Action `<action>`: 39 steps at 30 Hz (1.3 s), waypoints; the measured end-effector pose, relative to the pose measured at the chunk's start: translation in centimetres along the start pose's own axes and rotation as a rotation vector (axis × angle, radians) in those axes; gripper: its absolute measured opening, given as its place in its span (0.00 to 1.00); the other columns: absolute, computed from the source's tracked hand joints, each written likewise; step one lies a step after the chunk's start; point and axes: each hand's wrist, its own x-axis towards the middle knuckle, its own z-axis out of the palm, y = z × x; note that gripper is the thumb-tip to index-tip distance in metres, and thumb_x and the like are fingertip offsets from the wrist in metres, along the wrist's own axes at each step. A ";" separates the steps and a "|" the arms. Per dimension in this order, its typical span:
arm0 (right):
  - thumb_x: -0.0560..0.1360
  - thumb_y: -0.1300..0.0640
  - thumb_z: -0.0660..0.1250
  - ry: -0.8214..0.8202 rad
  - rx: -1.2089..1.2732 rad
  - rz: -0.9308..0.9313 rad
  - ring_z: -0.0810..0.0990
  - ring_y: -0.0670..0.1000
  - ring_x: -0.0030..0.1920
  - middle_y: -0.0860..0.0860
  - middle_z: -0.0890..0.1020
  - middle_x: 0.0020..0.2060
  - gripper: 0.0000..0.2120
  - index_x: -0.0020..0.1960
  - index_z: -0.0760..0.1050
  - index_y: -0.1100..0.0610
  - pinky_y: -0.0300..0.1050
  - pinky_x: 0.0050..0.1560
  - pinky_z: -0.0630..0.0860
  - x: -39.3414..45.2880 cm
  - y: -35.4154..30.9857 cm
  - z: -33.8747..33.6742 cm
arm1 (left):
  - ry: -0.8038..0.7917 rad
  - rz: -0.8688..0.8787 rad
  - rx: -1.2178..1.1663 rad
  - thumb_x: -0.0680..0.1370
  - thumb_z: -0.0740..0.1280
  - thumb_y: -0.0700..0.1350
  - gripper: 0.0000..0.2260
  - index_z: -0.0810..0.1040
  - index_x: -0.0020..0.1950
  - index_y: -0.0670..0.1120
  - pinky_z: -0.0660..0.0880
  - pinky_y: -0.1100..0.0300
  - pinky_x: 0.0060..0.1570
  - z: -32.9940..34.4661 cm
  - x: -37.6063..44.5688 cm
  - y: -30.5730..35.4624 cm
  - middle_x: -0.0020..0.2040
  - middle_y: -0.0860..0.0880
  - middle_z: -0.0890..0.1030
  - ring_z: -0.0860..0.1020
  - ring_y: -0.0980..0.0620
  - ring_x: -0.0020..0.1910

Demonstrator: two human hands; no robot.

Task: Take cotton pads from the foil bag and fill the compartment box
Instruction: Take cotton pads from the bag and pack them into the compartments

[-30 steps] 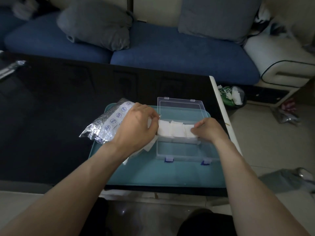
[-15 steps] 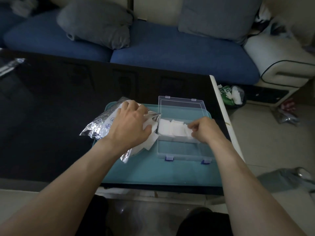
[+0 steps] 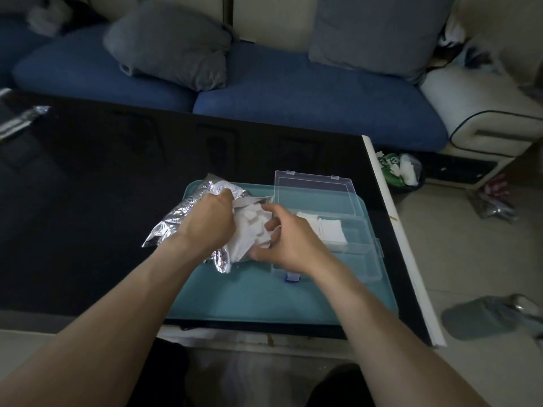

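The right hand [image 3: 289,239] has left the box, where it was pressing pads down a second ago, and now reaches into the mouth of the foil bag [image 3: 188,214], its fingers curled among the loose cotton pads [image 3: 249,227] spilling there; whether it already pinches one cannot be told. The left hand [image 3: 205,227] grips the bag's upper edge, fingers curled round the foil, and has shifted from lying over the bag to holding its opening up. That reads as a fresh pick beginning: one batch is placed, the next is being drawn.

At three o'clock from the hands sits the compartment box [image 3: 332,245], clear plastic, its lid [image 3: 314,190] standing open at the far side. White pads lie in the far row of compartments; the near row looks unfilled, so the task seems well short of done.

Bag and box both rest on a teal tray [image 3: 264,301], the bag hanging off its nine o'clock edge onto the black table [image 3: 88,186]. The box lies close to the tray's three o'clock rim, and the table's white edge runs just beyond. Open tray surface lies at six o'clock, and bare table at nine and twelve.
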 end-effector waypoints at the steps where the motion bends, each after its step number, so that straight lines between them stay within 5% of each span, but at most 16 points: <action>1: 0.64 0.50 0.82 0.005 0.014 -0.025 0.76 0.41 0.43 0.41 0.76 0.49 0.42 0.73 0.68 0.50 0.33 0.46 0.72 0.2 -0.3 0.1 | 0.003 -0.008 0.012 0.79 0.58 0.36 0.09 0.72 0.57 0.39 0.71 0.51 0.38 0.0 0.0 0.0 0.48 0.37 0.80 0.79 0.36 0.46; 4: 0.64 0.58 0.82 -0.025 0.072 -0.115 0.74 0.32 0.35 0.36 0.74 0.36 0.37 0.70 0.74 0.51 0.25 0.38 0.68 0.4 -1.2 0.6 | -0.011 -0.076 0.009 0.81 0.58 0.40 0.10 0.72 0.61 0.41 0.67 0.54 0.44 -0.3 -0.1 0.3 0.52 0.39 0.79 0.78 0.37 0.52; 7: 0.65 0.59 0.82 -0.013 0.084 -0.156 0.75 0.37 0.32 0.38 0.76 0.32 0.32 0.67 0.78 0.51 0.28 0.37 0.70 0.6 -1.8 1.3 | -0.025 -0.050 -0.001 0.80 0.56 0.43 0.12 0.74 0.57 0.41 0.71 0.55 0.43 -0.3 0.1 -0.4 0.51 0.40 0.79 0.78 0.37 0.49; 11: 0.68 0.59 0.80 0.032 0.065 -0.218 0.75 0.38 0.36 0.40 0.77 0.40 0.18 0.56 0.85 0.52 0.31 0.41 0.71 1.1 -1.6 2.1 | -0.178 -0.017 -0.179 0.69 0.65 0.32 0.05 0.81 0.37 0.35 0.71 0.55 0.26 -1.2 0.2 -0.9 0.39 0.37 0.80 0.78 0.39 0.30; 15: 0.71 0.60 0.78 0.126 0.038 -0.266 0.72 0.39 0.41 0.45 0.70 0.48 0.09 0.51 0.87 0.52 0.26 0.45 0.67 1.5 -1.1 2.6 | -0.036 -0.125 -0.314 0.78 0.61 0.36 0.09 0.79 0.54 0.39 0.72 0.54 0.44 -1.7 0.1 -0.7 0.50 0.40 0.81 0.79 0.39 0.48; 18: 0.72 0.57 0.77 0.200 0.039 -0.303 0.72 0.41 0.43 0.43 0.69 0.47 0.05 0.48 0.88 0.52 0.32 0.46 0.71 1.5 -1.0 2.0 | -0.061 -0.123 -0.297 0.78 0.60 0.36 0.12 0.79 0.59 0.38 0.72 0.54 0.45 -1.5 -0.1 -0.4 0.54 0.37 0.81 0.79 0.38 0.52; 23: 0.71 0.59 0.73 0.268 -0.173 -0.301 0.69 0.45 0.36 0.45 0.72 0.46 0.05 0.47 0.83 0.54 0.43 0.38 0.68 0.9 -1.3 1.2 | -0.096 -0.116 -0.286 0.79 0.59 0.37 0.12 0.78 0.59 0.39 0.73 0.53 0.47 -1.9 -0.1 -0.4 0.55 0.36 0.81 0.79 0.38 0.52; 28: 0.71 0.58 0.74 0.092 -0.363 -0.431 0.76 0.52 0.43 0.48 0.72 0.55 0.19 0.62 0.79 0.50 0.45 0.37 0.69 0.2 -2.1 1.2 | -0.155 -0.132 -0.271 0.78 0.60 0.37 0.10 0.78 0.56 0.40 0.73 0.57 0.42 -2.3 -0.5 -0.2 0.51 0.39 0.82 0.80 0.41 0.48; 34: 0.71 0.57 0.76 0.063 -0.342 -0.513 0.80 0.55 0.44 0.49 0.78 0.53 0.13 0.55 0.85 0.48 0.44 0.39 0.67 0.3 -2.0 1.8 | -0.184 -0.167 -0.298 0.77 0.61 0.37 0.08 0.78 0.53 0.42 0.77 0.54 0.46 -2.6 -0.3 -0.2 0.50 0.42 0.82 0.80 0.44 0.47; 39: 0.73 0.56 0.71 0.043 -0.211 -0.462 0.80 0.53 0.49 0.48 0.82 0.51 0.09 0.52 0.86 0.50 0.51 0.47 0.77 0.5 -1.5 1.9 | -0.191 -0.197 -0.318 0.78 0.61 0.38 0.12 0.80 0.57 0.43 0.77 0.54 0.49 -2.8 -0.5 0.0 0.52 0.41 0.82 0.80 0.42 0.50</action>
